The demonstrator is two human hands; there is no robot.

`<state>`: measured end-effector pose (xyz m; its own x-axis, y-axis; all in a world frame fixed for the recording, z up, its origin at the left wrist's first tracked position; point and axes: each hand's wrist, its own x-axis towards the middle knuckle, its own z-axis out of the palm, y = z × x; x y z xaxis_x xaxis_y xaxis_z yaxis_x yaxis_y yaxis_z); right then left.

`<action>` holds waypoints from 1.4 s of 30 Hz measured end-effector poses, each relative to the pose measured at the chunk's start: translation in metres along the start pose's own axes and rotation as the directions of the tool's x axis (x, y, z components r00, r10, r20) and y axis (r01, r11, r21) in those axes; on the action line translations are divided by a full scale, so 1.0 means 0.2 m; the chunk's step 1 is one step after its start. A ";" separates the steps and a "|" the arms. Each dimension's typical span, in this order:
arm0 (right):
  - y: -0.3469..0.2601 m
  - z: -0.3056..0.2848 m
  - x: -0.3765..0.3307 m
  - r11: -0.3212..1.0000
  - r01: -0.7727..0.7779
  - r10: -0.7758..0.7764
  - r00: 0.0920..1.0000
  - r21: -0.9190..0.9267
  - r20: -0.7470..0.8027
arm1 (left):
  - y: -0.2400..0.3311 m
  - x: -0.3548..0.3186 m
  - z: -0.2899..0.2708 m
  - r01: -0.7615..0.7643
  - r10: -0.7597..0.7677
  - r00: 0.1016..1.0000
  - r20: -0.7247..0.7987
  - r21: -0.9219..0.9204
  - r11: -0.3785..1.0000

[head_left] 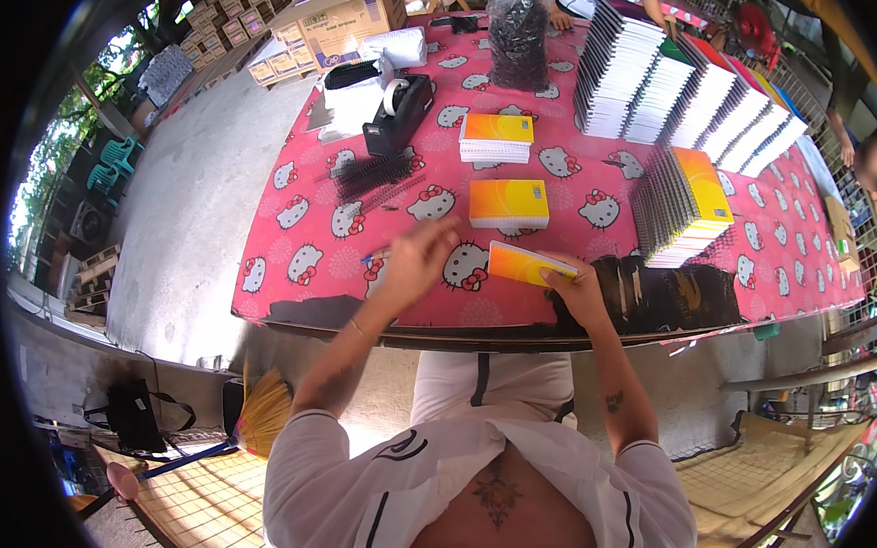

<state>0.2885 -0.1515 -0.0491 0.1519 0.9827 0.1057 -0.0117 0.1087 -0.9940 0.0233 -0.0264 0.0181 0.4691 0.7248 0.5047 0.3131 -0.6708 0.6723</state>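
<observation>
I see the right hand [581, 291] gripping a flat yellow notebook [528, 265] at the table's [294, 269] near edge. The left hand [415, 259] hovers loose beside it, fingers spread. A box [336, 24] stands far left.

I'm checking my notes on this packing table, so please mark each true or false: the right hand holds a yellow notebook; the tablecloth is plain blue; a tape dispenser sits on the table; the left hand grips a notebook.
1. The right hand holds a yellow notebook: true.
2. The tablecloth is plain blue: false, it is pink with cartoon cats.
3. A black tape dispenser sits on the table: true.
4. The left hand grips a notebook: false, it is raised, blurred and seems empty.
</observation>
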 end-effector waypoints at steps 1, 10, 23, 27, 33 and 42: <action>-0.01 0.02 0.01 1.000 0.007 -0.007 1.000 0.015 0.004 | 0.03 -0.05 0.02 -0.030 0.029 1.000 0.005 0.035 0.999; -0.01 0.03 0.01 1.000 0.000 0.000 1.000 0.004 0.002 | 0.01 -0.10 0.14 -0.111 0.112 0.991 -0.074 0.024 0.994; -0.02 0.01 0.01 0.990 0.088 -0.083 0.995 -0.111 0.052 | -0.02 0.06 0.07 -0.149 0.158 0.930 0.331 -0.052 0.987; -0.03 0.02 -0.03 0.998 -0.008 0.009 1.000 -0.070 0.010 | 0.07 0.07 0.06 -0.145 0.095 0.898 0.429 0.084 0.986; -0.11 0.14 -0.06 0.994 0.111 -0.109 0.986 0.009 -0.124 | 0.18 -0.15 0.26 -0.301 0.214 0.953 0.215 0.590 0.749; -0.16 0.15 -0.09 0.990 0.038 -0.019 0.990 0.135 -0.138 | 0.12 -0.32 0.33 -0.344 0.212 0.936 0.281 0.597 0.725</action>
<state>0.2571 -0.1678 -0.0177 0.2869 0.9504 0.1200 -0.1395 0.1653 -0.9763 0.0551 -0.0981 -0.0338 0.7379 0.4914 0.4627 0.5584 -0.8295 -0.0095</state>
